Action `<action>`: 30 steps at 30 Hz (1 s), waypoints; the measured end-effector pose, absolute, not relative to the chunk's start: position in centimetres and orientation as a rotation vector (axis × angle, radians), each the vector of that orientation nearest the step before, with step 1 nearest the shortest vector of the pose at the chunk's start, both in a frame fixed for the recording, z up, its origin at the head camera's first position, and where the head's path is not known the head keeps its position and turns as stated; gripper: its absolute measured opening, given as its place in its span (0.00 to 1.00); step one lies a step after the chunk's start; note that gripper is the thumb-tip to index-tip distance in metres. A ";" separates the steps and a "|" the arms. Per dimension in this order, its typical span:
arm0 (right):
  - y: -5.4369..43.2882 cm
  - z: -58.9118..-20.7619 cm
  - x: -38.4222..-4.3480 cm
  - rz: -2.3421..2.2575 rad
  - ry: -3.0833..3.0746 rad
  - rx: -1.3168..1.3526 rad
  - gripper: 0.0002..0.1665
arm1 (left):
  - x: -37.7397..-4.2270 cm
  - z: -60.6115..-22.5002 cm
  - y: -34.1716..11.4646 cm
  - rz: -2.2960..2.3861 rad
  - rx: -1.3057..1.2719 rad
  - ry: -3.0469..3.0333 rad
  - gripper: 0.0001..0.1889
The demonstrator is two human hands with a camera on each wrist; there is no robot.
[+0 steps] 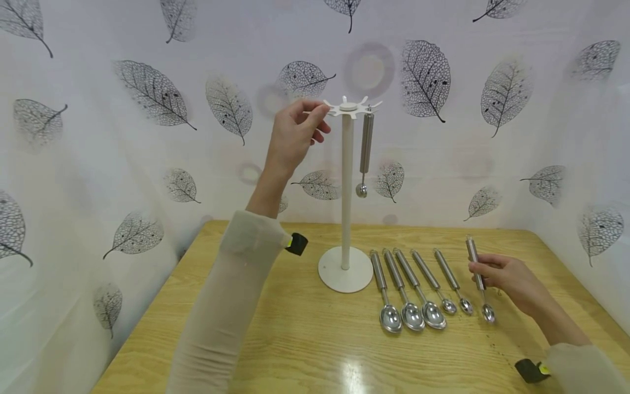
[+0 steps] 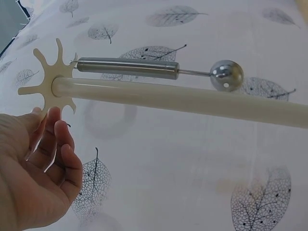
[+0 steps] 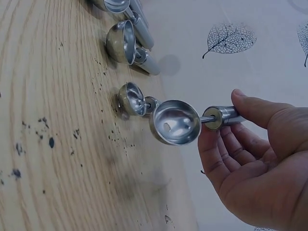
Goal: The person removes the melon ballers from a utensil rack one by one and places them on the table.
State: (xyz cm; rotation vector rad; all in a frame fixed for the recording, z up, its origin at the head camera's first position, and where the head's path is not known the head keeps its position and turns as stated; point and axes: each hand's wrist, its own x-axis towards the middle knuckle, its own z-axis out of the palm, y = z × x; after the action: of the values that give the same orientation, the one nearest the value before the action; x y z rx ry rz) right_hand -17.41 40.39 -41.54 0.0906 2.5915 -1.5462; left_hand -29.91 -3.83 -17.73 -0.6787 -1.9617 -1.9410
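My left hand point(image 1: 295, 131) pinches a prong at the top of a white utensil stand point(image 1: 346, 191), thumb and fingertips at the star-shaped hook ring point(image 2: 50, 82). From another prong on the right of the ring hangs a small steel scoop point(image 1: 366, 143), its ball-shaped bowl down. My right hand point(image 1: 514, 282) grips a second small scoop point(image 3: 175, 122) by its cylindrical handle, thumb on one side and fingers on the other. In the right wrist view its bowl stands above the tabletop. Nearest to this hand lies another small scoop point(image 1: 448, 271).
Several steel scoops, including a large one point(image 1: 390, 318), lie in a row right of the stand's round base point(image 1: 330, 279), handles toward the back. The wooden table point(image 1: 275, 339) has a leaf-patterned curtain point(image 1: 266, 180) behind it. Dark specks mark the wood.
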 end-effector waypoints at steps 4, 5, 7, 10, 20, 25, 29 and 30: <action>40.5 -41.9 -18.0 -1.549 2.577 0.104 0.39 | -30.0 -17.8 -3.9 -1.940 -0.678 -1.959 0.09; 40.5 -42.0 -18.1 -1.550 2.576 0.104 0.39 | -30.0 -17.8 -3.9 -1.939 -0.677 -1.959 0.09; 40.6 -42.2 -18.3 -1.544 2.577 0.108 0.40 | -30.1 -17.8 -3.9 -1.952 -0.667 -1.958 0.08; 40.6 -42.5 -18.6 -1.516 2.590 0.123 0.41 | -30.1 -17.8 -3.9 -1.951 -0.664 -1.960 0.08; 40.4 -43.5 -19.4 -1.502 2.621 0.141 0.38 | -30.0 -17.8 -3.8 -1.969 -0.657 -1.958 0.08; 40.1 -44.2 -19.9 -1.487 2.640 0.163 0.35 | -30.2 -17.8 -3.8 -1.973 -0.650 -1.961 0.08; 39.7 -44.7 -20.1 -1.562 2.596 0.176 0.32 | -30.1 -17.8 -3.8 -1.974 -0.648 -1.964 0.08; 39.6 -44.8 -20.2 -1.583 2.588 0.179 0.32 | -30.1 -17.8 -3.8 -1.976 -0.647 -1.965 0.08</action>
State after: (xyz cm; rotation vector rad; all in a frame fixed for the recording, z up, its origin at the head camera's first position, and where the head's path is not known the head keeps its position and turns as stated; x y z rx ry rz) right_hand -20.17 39.58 -44.82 0.1794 2.5882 -1.5827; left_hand -30.11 -3.76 -17.80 -0.6468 -1.9649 -1.9759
